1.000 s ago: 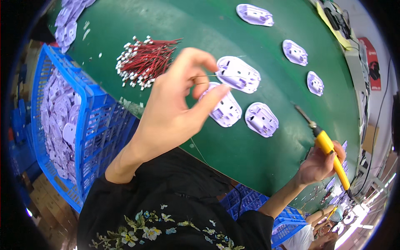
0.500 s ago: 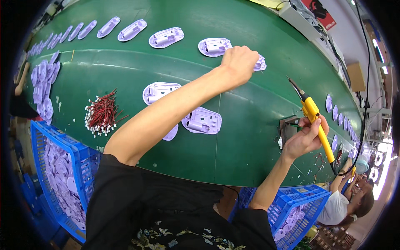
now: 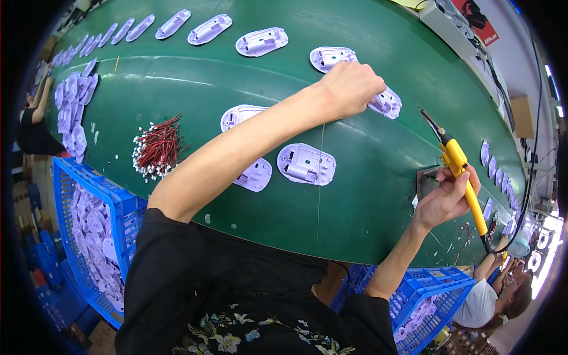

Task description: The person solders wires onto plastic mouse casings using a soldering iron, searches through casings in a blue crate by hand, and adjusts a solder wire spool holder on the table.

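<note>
A left arm stretches across a green desk (image 3: 361, 228), its left hand (image 3: 354, 89) curled over the left end of a lilac shell (image 3: 389, 105) toward the far right; the fingertips are hidden, so whether they grasp the shell cannot be told. The right hand (image 3: 442, 204), at right, grips a yellow iron (image 3: 454, 157), its tip pointing up and away toward the far side. A fine wire (image 3: 319, 213) runs over another shell (image 3: 299, 170) near the middle. More shells line the far side, the nearest of the line (image 3: 262, 42) left of the left hand. Red leads (image 3: 160, 147) lie heaped at left, near a blue basket (image 3: 123, 206) full of shells. A co-worker (image 3: 479, 302) in a white top sits at near right.
</note>
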Available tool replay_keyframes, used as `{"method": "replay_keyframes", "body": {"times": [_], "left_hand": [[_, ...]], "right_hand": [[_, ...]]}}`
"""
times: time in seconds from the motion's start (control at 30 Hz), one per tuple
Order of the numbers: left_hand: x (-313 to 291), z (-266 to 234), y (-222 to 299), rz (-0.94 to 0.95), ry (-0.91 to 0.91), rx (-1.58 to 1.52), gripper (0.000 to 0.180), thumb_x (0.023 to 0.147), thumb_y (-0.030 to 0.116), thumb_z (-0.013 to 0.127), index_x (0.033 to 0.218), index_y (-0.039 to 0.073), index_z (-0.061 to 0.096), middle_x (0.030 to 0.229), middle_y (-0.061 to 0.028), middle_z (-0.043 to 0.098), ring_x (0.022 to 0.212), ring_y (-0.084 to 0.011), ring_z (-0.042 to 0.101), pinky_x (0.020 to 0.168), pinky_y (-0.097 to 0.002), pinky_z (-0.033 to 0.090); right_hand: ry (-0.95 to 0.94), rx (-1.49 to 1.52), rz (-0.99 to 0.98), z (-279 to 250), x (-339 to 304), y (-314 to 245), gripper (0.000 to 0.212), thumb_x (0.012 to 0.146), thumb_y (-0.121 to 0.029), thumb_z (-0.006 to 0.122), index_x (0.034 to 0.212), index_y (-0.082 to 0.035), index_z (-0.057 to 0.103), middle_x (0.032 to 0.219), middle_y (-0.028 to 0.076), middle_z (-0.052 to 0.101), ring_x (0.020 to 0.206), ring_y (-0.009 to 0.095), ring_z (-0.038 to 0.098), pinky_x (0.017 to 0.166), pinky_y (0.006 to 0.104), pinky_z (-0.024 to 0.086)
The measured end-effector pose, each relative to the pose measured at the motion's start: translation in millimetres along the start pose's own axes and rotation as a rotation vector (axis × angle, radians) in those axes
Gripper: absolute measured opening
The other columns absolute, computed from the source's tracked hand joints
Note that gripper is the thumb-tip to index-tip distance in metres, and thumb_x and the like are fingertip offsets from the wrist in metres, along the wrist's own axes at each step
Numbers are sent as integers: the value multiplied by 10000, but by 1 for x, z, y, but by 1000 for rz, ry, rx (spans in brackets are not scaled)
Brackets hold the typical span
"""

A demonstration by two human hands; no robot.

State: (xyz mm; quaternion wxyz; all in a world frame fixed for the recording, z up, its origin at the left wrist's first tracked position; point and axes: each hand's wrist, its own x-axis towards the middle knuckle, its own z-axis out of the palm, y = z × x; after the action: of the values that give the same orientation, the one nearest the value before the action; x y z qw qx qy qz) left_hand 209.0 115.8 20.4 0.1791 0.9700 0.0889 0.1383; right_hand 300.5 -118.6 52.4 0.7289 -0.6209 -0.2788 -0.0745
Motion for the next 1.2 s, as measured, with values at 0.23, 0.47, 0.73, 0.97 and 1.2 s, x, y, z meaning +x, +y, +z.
{"method": "replay_keyframes", "body": {"times": [0.23, 0.47, 0.73, 0.97, 1.2], "left_hand": [[-78, -49, -9, -55, -97, 0, 150, 824, 127, 639, 947, 45, 665, 807, -137, 645, 809, -352, 622, 698, -458, 488], [-137, -65, 29, -241, 114, -353, 210, 853, 87, 642, 1028, -4, 568, 851, -128, 568, 794, -302, 559, 710, -393, 438], [-151, -30, 67, -369, 335, -168, 161, 799, -30, 658, 920, 8, 559, 799, -78, 550, 734, -254, 509, 616, -357, 439], [-136, -7, 71, -478, 444, -146, 112, 824, -52, 634, 907, -20, 566, 770, -117, 568, 690, -278, 546, 612, -375, 421], [-135, -3, 71, -479, 417, -153, 105, 823, -57, 639, 902, -35, 572, 774, -122, 574, 686, -275, 563, 606, -366, 430]], "right_hand": [[-69, -15, -6, 1, -9, -3, 220, 954, -166, 497, 1055, 24, 546, 835, 145, 577, 636, 142, 511, 556, 252, 413], [-236, 80, 142, 17, -36, -8, 268, 893, -211, 556, 1024, 22, 545, 850, 145, 556, 589, 155, 509, 503, 239, 419], [-334, 38, 275, 24, -41, 0, 238, 834, -164, 581, 971, 29, 562, 783, 136, 569, 553, 139, 495, 492, 225, 408], [-369, 60, 336, 21, -40, 5, 227, 832, -163, 597, 955, 26, 570, 792, 125, 584, 558, 111, 483, 503, 213, 390], [-408, 86, 348, 18, -39, 11, 250, 829, -189, 614, 954, 24, 574, 787, 113, 574, 571, 98, 475, 500, 204, 379]]}}
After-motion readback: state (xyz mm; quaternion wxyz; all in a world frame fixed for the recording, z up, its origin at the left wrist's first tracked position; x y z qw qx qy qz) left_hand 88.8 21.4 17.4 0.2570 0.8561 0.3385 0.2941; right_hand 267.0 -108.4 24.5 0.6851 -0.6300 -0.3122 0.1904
